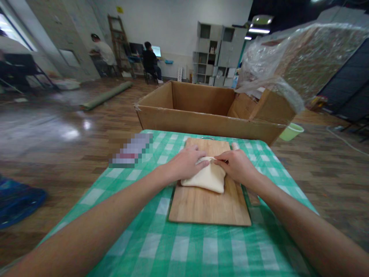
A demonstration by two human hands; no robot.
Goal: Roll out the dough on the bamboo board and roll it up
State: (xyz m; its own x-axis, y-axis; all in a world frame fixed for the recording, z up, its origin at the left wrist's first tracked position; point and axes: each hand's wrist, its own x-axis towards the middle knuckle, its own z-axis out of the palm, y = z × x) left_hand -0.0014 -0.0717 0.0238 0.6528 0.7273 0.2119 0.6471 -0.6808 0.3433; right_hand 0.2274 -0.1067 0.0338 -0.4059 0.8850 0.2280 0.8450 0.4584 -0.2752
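Note:
A flat, pale piece of dough [205, 180] with a folded look lies on the wooden cutting board [210, 209]. At its far left side, my left hand [190, 161] has its thumb on the dough and its fingers curled over the edge. My right hand [236, 163] pinches the far edge near the middle, thumb and fingertips together. Just right of the board is what looks like a rolling pin [235, 146], mostly hidden under my right hand and forearm.
A green-and-white checked cloth [161, 246] covers the table. Beyond its far edge stands a large open cardboard box [198, 120] with plastic wrap [259, 50]. A pale green bucket [291, 132] is on the floor at right. Two people sit further back; a blurred patch covers something at left.

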